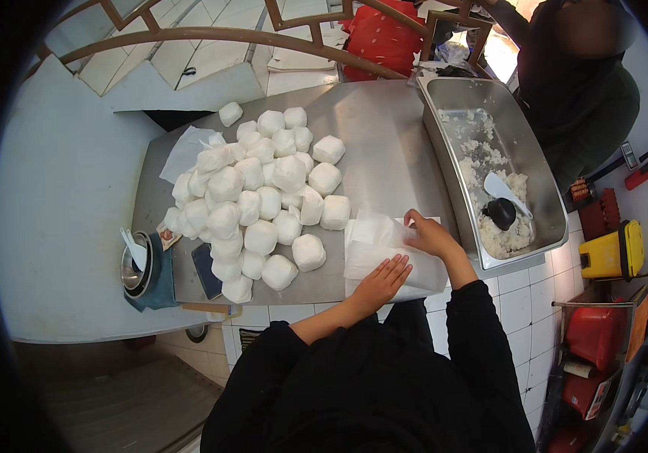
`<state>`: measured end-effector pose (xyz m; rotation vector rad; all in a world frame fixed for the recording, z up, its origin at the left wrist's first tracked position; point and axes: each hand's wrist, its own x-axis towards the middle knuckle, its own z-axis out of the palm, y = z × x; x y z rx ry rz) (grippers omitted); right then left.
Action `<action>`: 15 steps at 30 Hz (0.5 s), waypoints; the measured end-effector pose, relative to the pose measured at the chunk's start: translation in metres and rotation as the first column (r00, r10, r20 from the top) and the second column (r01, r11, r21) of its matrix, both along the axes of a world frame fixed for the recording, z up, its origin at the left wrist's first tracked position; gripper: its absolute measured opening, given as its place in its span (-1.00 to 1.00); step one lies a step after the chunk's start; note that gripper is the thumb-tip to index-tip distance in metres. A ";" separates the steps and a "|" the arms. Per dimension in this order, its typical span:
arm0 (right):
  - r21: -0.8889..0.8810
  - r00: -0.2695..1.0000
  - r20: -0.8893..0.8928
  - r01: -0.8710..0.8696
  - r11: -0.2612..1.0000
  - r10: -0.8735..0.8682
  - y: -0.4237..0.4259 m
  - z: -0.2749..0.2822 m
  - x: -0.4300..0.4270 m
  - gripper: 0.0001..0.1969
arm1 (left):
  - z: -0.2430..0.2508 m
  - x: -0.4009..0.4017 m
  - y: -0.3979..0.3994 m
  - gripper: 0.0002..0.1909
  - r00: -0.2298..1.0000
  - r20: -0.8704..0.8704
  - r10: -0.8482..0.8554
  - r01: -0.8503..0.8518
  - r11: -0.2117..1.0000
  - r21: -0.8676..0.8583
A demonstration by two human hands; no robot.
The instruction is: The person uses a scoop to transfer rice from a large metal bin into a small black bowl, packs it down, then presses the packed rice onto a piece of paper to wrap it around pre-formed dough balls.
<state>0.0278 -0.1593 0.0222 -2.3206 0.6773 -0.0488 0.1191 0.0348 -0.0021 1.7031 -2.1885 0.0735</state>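
Note:
White wrapping paper sheets (369,257) lie layered at the near edge of the metal table (380,141). My left hand (385,278) rests flat on them with its fingers extended. My right hand (427,235) is at their upper right, fingers curled by the paper; whether it pinches a sheet cannot be told. Left of the paper is a large heap of round white paper-wrapped bundles (225,184). To the right stands a deep steel pan (446,153) holding cooked rice (497,240), a white rice paddle (502,189) and a black rounded scoop or cup (501,213).
A dark phone-like object (207,272) lies beside the heap. Steel bowls (134,266) with white utensils stand on a teal cloth (161,277) at left. Another person (579,107) is beyond the pan. A brown metal railing (227,35) runs behind the table; a yellow bin (613,252) stands right.

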 end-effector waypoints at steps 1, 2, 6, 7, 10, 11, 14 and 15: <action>0.081 0.997 0.035 0.064 0.995 -0.067 0.005 0.004 -0.001 -0.77 | 0.000 -0.001 0.001 -0.49 1.000 -0.005 0.003 -0.003 1.000 0.002; 0.163 0.988 0.070 0.123 0.979 -0.136 0.010 0.008 -0.001 -0.78 | 0.001 -0.002 0.003 -0.50 0.998 -0.062 0.016 -0.016 1.000 0.005; -0.014 0.989 0.094 0.112 0.994 -0.110 0.029 0.006 -0.014 -0.71 | 0.000 -0.002 0.001 -0.52 0.999 -0.012 0.039 -0.039 0.999 -0.013; -0.151 0.996 0.064 0.077 0.986 -0.068 0.040 0.003 -0.021 -0.66 | -0.001 -0.002 0.001 -0.52 0.999 -0.015 0.042 -0.043 0.999 -0.011; -0.315 0.957 0.175 0.278 0.907 -0.233 0.082 0.000 -0.033 -0.59 | -0.010 0.000 -0.002 -0.51 0.980 -0.188 0.059 -0.059 0.998 0.005; -0.320 0.958 0.173 0.274 0.907 -0.228 0.090 -0.004 -0.035 -0.59 | -0.020 0.011 -0.003 -0.49 0.935 -0.355 0.001 -0.022 0.998 -0.055; -0.342 0.881 0.383 0.416 0.842 -0.279 0.108 -0.019 -0.041 -0.54 | -0.003 0.052 -0.025 -0.48 0.740 -0.639 0.211 -0.304 0.952 -0.038; -0.334 0.883 0.370 0.418 0.845 -0.291 0.115 -0.022 -0.043 -0.54 | 0.010 0.066 -0.038 -0.43 0.753 -0.577 0.317 -0.384 0.923 0.008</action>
